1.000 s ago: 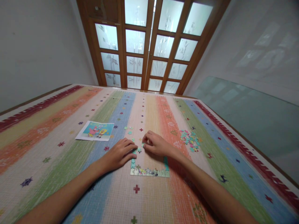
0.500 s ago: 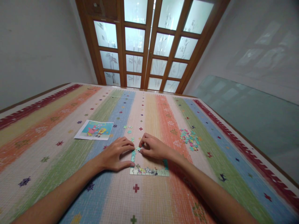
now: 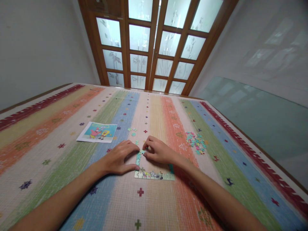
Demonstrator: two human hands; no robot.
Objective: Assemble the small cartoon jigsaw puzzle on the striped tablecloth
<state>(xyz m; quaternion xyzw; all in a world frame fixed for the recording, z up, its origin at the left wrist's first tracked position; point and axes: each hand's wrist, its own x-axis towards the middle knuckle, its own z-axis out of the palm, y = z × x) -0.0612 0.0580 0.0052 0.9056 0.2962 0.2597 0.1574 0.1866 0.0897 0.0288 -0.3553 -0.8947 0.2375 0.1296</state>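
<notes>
A partly assembled jigsaw puzzle (image 3: 154,176) lies on the striped cloth, its bottom row and parts of both sides joined. At the top of its left side, my right hand (image 3: 157,150) pinches a small teal puzzle piece (image 3: 142,152) between thumb and fingers. My left hand (image 3: 121,158) rests along that same side with thumb and fingers spread apart. Its fingertips touch near the teal piece, and its thumb lies by the lower left edge. Part of the puzzle's right side is hidden by my right hand and wrist.
A printed cartoon picture (image 3: 97,132) lies to the left. Several loose pieces (image 3: 133,134) are beyond my hands, and a pile of mixed pieces (image 3: 196,142) sits to the right. Wooden doors with glass panes (image 3: 139,64) stand past the table's far edge.
The teal piece has shifted slightly left, against the puzzle's left side. Both hands stay almost in place, and the view has tilted slightly.
</notes>
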